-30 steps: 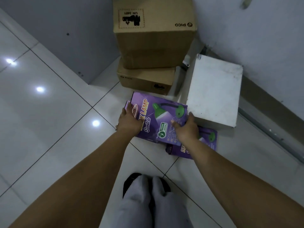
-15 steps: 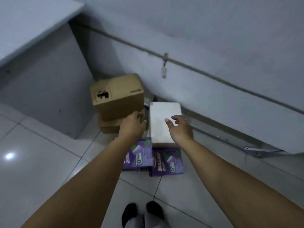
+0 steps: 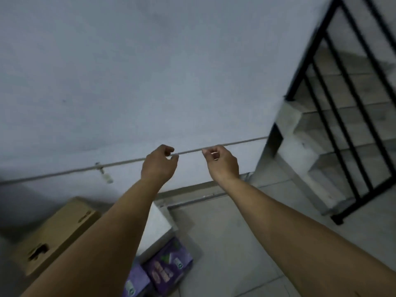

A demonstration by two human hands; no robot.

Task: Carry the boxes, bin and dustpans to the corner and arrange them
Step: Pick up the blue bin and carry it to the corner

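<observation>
Both hands, left (image 3: 159, 166) and right (image 3: 222, 162), are hanging mid-frame with grips released and empty, since the boxes (image 3: 53, 234) are already sitting lower left by the wall.

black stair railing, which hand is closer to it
Right. The right hand is raised in front of the wall, on the same side as the black stair railing. The left hand is raised beside it, farther from the railing, above the cardboard box.
</observation>
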